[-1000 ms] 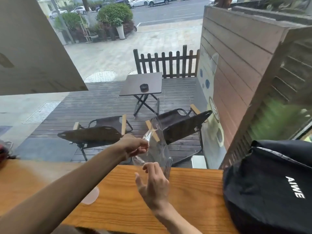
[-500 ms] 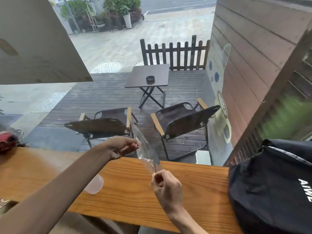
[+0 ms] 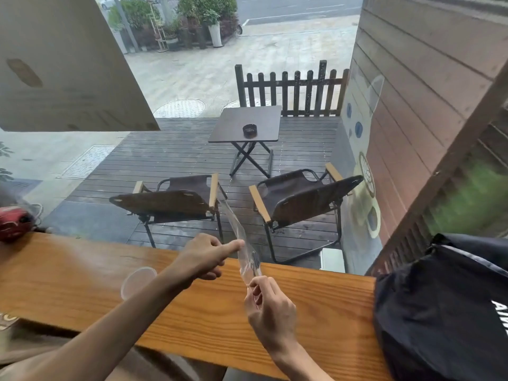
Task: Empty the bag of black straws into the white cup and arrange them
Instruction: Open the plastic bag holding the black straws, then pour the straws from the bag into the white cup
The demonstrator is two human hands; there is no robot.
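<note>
A clear plastic bag (image 3: 242,243) stretches as a narrow, flattened strip above the wooden counter (image 3: 316,306), tilted up and to the left. My right hand (image 3: 268,307) pinches its lower end. My left hand (image 3: 203,257) reaches across from the left, with index finger and thumb at the bag's middle and the other fingers curled. A few dark marks show low in the bag; I see no black straws. The white cup (image 3: 136,280) lies on the counter to the left, partly hidden behind my left forearm.
A large black bag (image 3: 445,312) fills the counter's right end. A red object (image 3: 12,222) sits at the far left edge. Beyond the counter, through glass, are a deck with two folding chairs (image 3: 299,196) and a small table (image 3: 247,123).
The bag has gone from a loose, open shape to a flat, taut strip. My right hand closed on its lower end. My left hand slid down to the bag's middle.
</note>
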